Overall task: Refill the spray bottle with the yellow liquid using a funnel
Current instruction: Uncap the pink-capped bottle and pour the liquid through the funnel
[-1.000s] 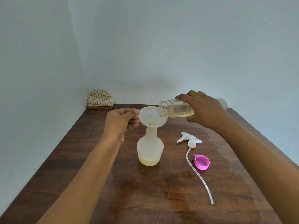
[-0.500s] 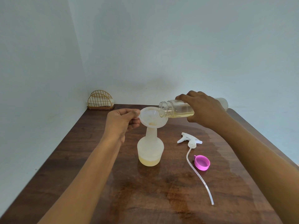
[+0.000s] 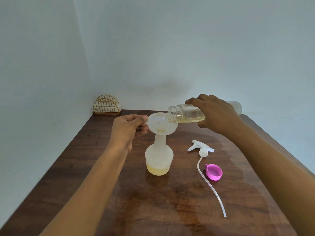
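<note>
The right hand (image 3: 219, 114) is wrapped around a clear plastic refill bottle (image 3: 185, 114) tipped almost level, a shallow band of yellow liquid (image 3: 192, 119) lying along its lower side and its open mouth over the rim of a translucent white funnel (image 3: 160, 124). The left hand (image 3: 127, 129) pinches the funnel's tab just left of that rim, and below its fingers stands the frosted white spray bottle (image 3: 159, 158) on the dark wooden table (image 3: 85, 159), yellow liquid pooled in its base. Below the right hand lie a white trigger sprayer with a long tube (image 3: 202, 149) and, just beside the tube, a small pink cap (image 3: 214, 172); beyond the left hand, in the corner, sits a gold wire holder (image 3: 107, 105).
</note>
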